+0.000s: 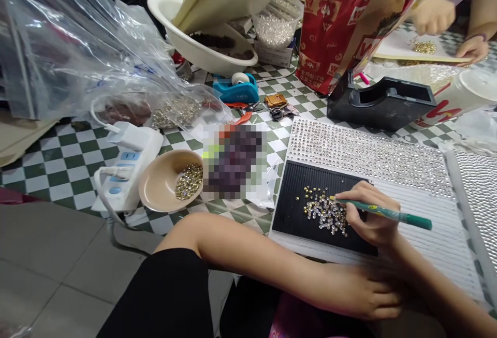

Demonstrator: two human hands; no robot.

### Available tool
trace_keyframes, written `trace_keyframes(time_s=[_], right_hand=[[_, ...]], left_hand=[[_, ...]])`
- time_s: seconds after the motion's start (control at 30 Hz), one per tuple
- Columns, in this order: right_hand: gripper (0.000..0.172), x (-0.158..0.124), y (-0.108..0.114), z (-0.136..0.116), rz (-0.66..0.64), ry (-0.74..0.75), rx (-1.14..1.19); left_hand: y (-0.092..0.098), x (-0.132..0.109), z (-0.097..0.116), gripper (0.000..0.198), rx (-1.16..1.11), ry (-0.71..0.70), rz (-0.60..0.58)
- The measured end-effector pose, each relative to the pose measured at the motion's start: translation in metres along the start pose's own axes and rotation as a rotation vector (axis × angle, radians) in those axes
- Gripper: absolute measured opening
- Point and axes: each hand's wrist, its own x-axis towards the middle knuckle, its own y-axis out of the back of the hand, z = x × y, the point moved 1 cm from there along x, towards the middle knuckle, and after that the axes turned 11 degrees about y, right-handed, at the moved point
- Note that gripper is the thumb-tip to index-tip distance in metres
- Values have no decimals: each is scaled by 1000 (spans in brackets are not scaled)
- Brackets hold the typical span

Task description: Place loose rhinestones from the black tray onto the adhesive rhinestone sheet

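My right hand [375, 214] is closed in a pinch round a green pen [396, 215]. The pen's tip is at a loose heap of gold and clear rhinestones [324, 211] on a black ridged tray [291, 198]. That tray lies on a white grooved board [435, 245], whose upper part carries rows of rhinestones [365, 151]. Near the board's front edge, below my right forearm, is my left hand [361, 291]. Its fingers look curled and are partly shaded, so anything in them is hidden.
A beige bowl of rhinestones [149, 188] stands beside a white power strip [124, 172]. Behind are a blue tape dispenser [238, 92], a black dispenser [380, 105], a red paper bag [326, 32] and a white basin [166, 12]. Another person's hands [435, 14] work at upper right.
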Motion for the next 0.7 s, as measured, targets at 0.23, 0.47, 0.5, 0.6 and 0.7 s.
trace_keyframes(time_s=[0.23, 0.47, 0.5, 0.6, 0.7], right_hand=[[22, 1, 0, 1, -8, -19, 13], [26, 36, 1, 20, 50, 7, 34], [24, 46, -3, 27, 58, 20, 31], [19, 74, -24, 46, 61, 89, 32], [16, 95, -48, 63, 51, 147, 27]], left_hand=[[-1, 0, 4, 52, 45, -7, -78], [-1, -3, 1, 48, 16, 25, 22], [0, -3, 1, 48, 36, 19, 33], [2, -2, 0, 50, 123, -12, 23], [6, -1, -1, 54, 197, -40, -19]])
